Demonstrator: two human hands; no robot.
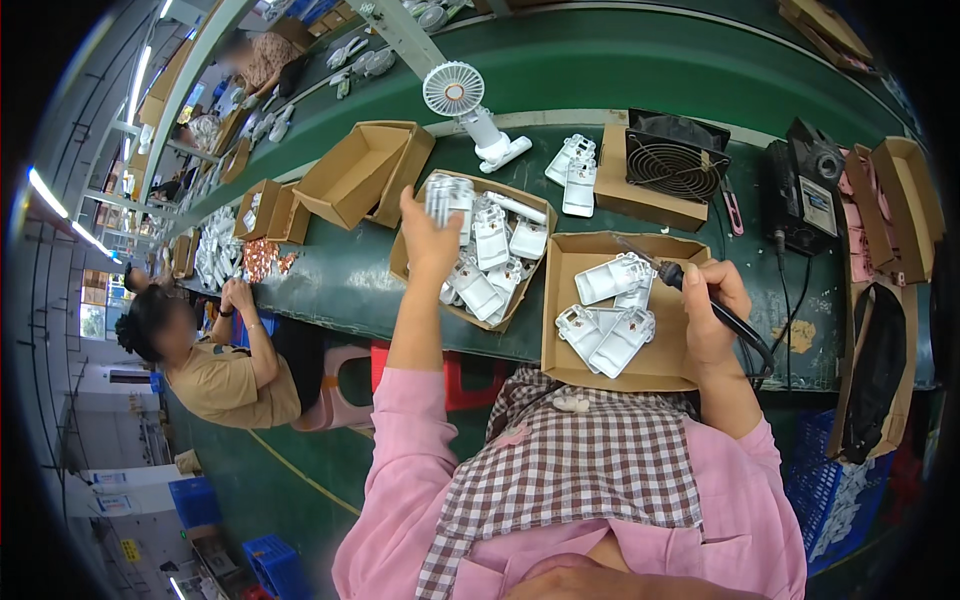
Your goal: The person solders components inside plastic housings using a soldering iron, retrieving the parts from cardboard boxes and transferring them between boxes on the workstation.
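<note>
My left hand [430, 240] is closed around white plastic housings [449, 198], held over the far left corner of a cardboard box [400, 262] heaped with similar housings [490, 238]. How many it grips I cannot tell. In my right hand [716, 308] is a soldering iron [668, 272], grasped by its dark handle, with the tip pointing up and left. It hovers over the right side of a second, shallow box [562, 262] directly before me. Several white housings [610, 278] lie inside that box, some overlapping.
Behind the boxes stand a small white fan [455, 92], loose housings [578, 185] and a black box fan [678, 155] on cardboard. A black powered unit [805, 195] with cables is at right, near a pink-handled cutter [733, 208]. A co-worker [215, 370] sits at left.
</note>
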